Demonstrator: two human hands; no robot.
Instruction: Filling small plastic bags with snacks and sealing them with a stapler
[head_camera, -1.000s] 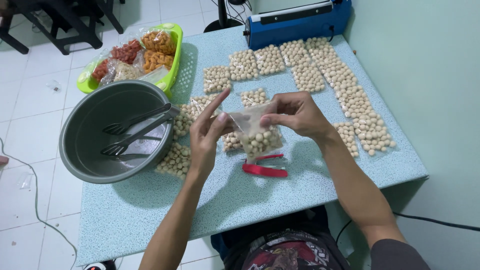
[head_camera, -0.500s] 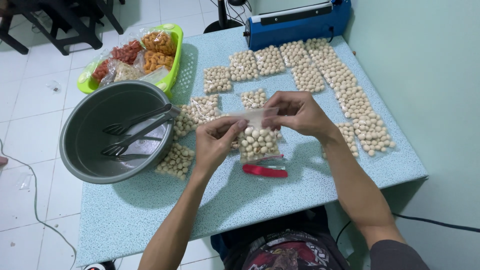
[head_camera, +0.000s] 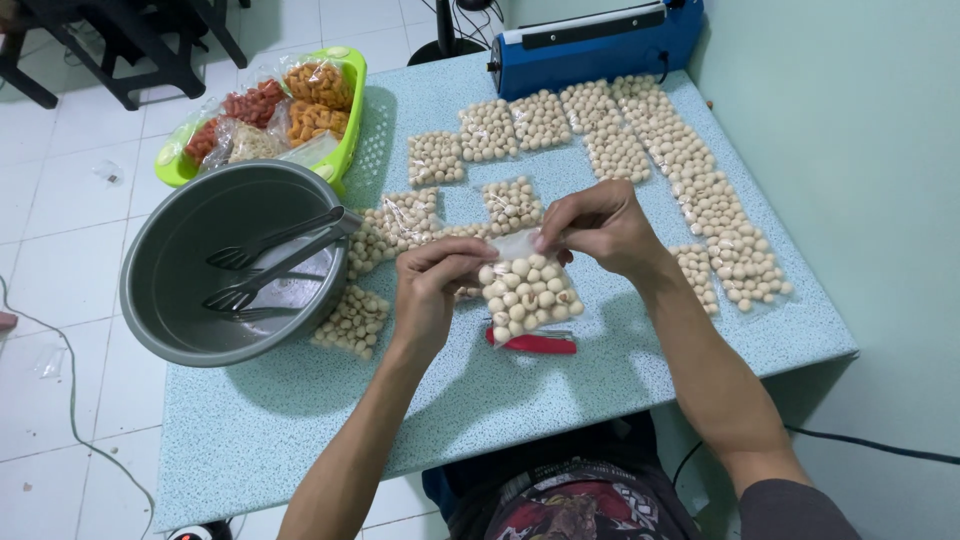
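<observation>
I see the small clear plastic bag of round beige balls (head_camera: 527, 295) hanging between my hands above the red stapler (head_camera: 531, 342). Matching flat packets (head_camera: 655, 140) line the speckled table (head_camera: 500, 390) toward the blue sealer (head_camera: 597, 42). My left hand (head_camera: 432, 290) and right hand (head_camera: 600, 228) both pinch its folded top edge.

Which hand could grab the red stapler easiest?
Probably the right hand. The red stapler lies on the table just below the small clear bag of pale round snacks, slightly toward the right side. Both hands pinch the bag's top now; the left hand sits farther left.
</observation>
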